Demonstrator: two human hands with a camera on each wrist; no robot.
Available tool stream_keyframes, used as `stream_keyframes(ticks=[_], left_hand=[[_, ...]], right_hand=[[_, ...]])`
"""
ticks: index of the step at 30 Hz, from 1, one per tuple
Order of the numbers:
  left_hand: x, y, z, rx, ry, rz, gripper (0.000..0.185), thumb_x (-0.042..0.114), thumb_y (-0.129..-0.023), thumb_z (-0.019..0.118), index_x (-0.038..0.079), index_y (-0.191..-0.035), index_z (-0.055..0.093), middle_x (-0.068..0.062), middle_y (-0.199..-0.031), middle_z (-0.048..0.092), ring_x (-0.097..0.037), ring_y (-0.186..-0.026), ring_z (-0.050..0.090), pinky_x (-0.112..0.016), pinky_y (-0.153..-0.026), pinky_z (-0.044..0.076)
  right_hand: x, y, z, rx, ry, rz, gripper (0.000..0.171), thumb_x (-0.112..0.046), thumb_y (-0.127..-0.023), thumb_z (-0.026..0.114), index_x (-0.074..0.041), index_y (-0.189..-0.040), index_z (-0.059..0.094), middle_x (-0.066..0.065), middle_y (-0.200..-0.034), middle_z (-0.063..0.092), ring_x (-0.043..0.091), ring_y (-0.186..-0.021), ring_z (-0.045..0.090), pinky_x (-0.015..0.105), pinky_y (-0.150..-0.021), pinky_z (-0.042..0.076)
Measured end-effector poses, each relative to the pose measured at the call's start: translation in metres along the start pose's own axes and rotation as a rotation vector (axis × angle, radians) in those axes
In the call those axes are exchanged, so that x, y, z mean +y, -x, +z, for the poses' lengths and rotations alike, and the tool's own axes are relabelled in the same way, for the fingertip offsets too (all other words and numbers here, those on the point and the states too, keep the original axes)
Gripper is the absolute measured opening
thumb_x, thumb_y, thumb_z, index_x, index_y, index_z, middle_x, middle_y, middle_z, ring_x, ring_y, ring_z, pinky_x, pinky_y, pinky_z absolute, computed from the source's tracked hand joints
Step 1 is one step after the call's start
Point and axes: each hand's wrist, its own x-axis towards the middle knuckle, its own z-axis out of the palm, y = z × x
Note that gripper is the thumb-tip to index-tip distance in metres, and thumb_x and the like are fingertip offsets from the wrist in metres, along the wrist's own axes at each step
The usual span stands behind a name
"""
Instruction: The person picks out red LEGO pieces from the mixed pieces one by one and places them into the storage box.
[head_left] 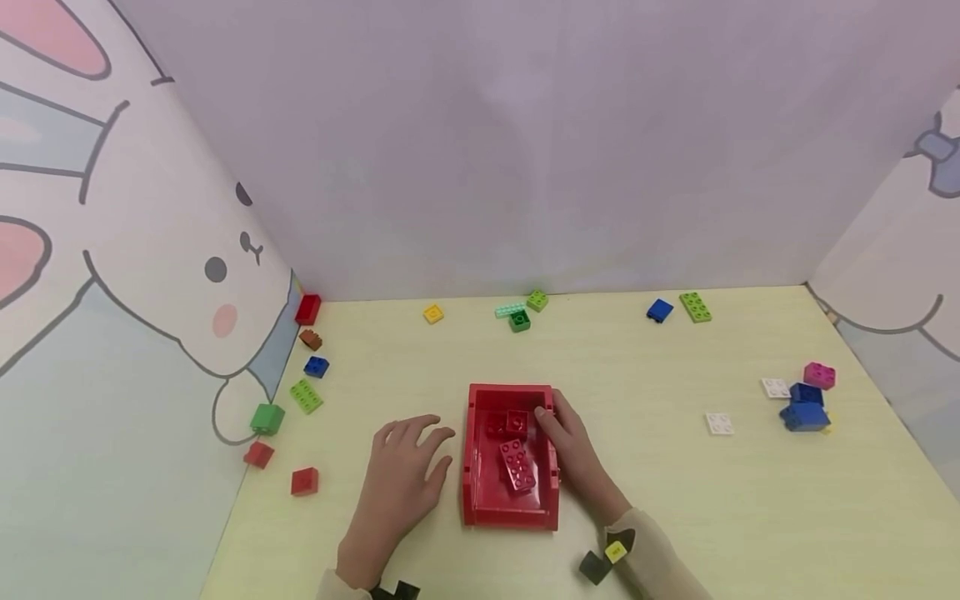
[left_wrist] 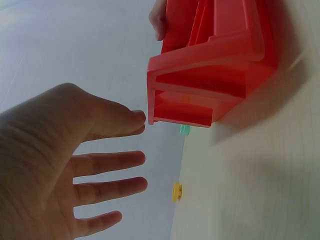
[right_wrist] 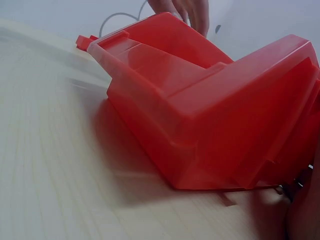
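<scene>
A red plastic bin (head_left: 510, 517) is in the middle of the table in the head view. Inside it lie a long red brick (head_left: 517, 465) and smaller red bricks (head_left: 516, 422) near its far end. My right hand (head_left: 576, 446) grips the bin's right wall, thumb over the rim; its other fingers are mostly hidden. Left of the bin hovers my left hand (head_left: 405, 467), fingers spread and slightly bent, holding nothing. In the left wrist view, a gap shows between the left hand's thumb (left_wrist: 115, 120) and the bin (left_wrist: 200, 70). The right wrist view shows the bin's outer side (right_wrist: 150, 135) close up.
Loose bricks lie along the left edge, including a green brick (head_left: 267, 419) and a red brick (head_left: 304, 481). A yellow brick (head_left: 433, 313) and several others lie by the back wall. On the right are a white brick (head_left: 719, 424), a blue brick (head_left: 804, 417) and a pink brick (head_left: 820, 375).
</scene>
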Motion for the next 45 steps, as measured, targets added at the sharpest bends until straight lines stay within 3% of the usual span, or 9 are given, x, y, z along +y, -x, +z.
stream_keyframes(ticks=[16, 33, 45], left_hand=[[-0.013, 0.01, 0.004, -0.047, -0.004, -0.09, 0.029, 0.026, -0.09, 0.081, 0.022, -0.118, 0.074, -0.004, -0.13, 0.069, -0.029, -0.121, 0.064, -0.055, -0.106, 0.049], [-0.043, 0.022, 0.006, -0.069, -0.004, -0.188, 0.028, 0.022, -0.091, 0.079, 0.018, -0.118, 0.074, -0.007, -0.126, 0.07, -0.032, -0.118, 0.065, -0.058, -0.103, 0.05], [-0.054, 0.028, -0.003, -0.099, 0.0, -0.27, 0.028, 0.022, -0.092, 0.077, 0.016, -0.119, 0.073, -0.009, -0.129, 0.069, -0.035, -0.119, 0.064, -0.061, -0.104, 0.048]], right_hand=[[-0.003, 0.001, 0.002, 0.013, -0.012, 0.02, 0.042, -0.041, -0.106, 0.054, -0.027, -0.145, 0.047, -0.003, -0.139, 0.062, 0.021, -0.131, 0.059, 0.032, -0.107, 0.056], [-0.001, 0.001, 0.001, 0.007, -0.005, 0.018, 0.045, -0.042, -0.107, 0.053, -0.024, -0.148, 0.045, 0.002, -0.142, 0.061, 0.024, -0.133, 0.059, 0.038, -0.11, 0.054], [-0.001, 0.0, 0.002, 0.013, -0.004, 0.01, 0.046, -0.042, -0.107, 0.052, -0.022, -0.148, 0.045, 0.002, -0.142, 0.061, 0.023, -0.132, 0.059, 0.035, -0.11, 0.054]])
